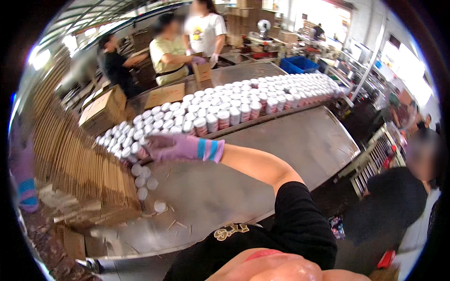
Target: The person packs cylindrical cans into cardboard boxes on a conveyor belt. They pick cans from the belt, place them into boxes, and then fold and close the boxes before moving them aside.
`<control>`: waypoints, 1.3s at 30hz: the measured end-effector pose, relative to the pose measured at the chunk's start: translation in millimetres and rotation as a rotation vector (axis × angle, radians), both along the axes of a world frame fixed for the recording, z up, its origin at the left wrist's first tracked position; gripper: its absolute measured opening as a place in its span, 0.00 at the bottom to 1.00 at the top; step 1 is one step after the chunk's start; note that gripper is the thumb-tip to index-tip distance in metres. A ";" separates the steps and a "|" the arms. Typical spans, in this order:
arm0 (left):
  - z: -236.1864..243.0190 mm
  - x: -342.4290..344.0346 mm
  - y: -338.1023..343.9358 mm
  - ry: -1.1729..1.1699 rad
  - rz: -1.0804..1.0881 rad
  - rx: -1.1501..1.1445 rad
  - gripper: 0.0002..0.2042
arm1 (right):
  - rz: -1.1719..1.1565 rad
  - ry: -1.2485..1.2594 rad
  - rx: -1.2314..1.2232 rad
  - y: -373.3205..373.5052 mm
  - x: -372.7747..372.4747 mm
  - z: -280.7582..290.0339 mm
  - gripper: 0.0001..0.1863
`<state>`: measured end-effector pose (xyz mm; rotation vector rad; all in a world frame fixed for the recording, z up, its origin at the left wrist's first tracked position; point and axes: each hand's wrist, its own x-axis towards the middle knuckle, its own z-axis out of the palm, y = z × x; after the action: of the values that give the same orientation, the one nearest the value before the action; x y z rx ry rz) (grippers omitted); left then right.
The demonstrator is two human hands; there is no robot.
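Observation:
My right hand (168, 147), in a purple glove with blue-banded cuff, reaches across my body to the left end of many white-lidded cans with pinkish sides (222, 119). Its blurred fingers touch the cans there; whether they grip one is unclear. My left hand (22, 159), similarly gloved, is at the far left edge beside a tall stack of flat cardboard (79, 159), its fingers too blurred to read. Several loose white lids or cups (139, 181) lie by the stack on the metal table (253, 187).
Across the cans stand three co-workers (168, 56), one holding cardboard (202, 72). A carton (101, 110) sits behind the left end, a blue crate (295, 64) behind the right. At right are a slatted conveyor (370, 164) and a person in black (393, 206); machinery fills the background.

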<state>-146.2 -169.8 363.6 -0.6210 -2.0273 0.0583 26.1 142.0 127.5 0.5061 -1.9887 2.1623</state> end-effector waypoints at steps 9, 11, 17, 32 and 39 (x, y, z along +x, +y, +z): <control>-189.7 180.1 149.0 0.349 -0.432 -0.658 0.16 | -0.061 -0.116 -0.713 1.2 24.8 37.8 0.29; -231.2 207.2 162.8 -0.354 -0.668 -0.625 0.18 | -0.205 -0.298 -0.634 29.6 50.2 -28.7 0.26; -325.2 158.0 267.7 -1.123 -1.122 -0.230 0.24 | -0.362 -1.058 -0.691 115.2 222.8 -215.1 0.29; -430.9 178.3 301.6 -1.236 -0.771 -1.011 0.36 | -1.040 -0.971 0.543 44.4 237.4 -271.8 0.64; -390.2 93.8 232.3 -1.445 -0.475 -0.918 0.23 | -0.889 -1.126 0.659 66.2 226.6 -237.8 0.69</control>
<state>-52.4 62.5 -26.6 -2.1749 -3.0774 0.3471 252.7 208.2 -110.3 -1.5776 -2.5523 1.1807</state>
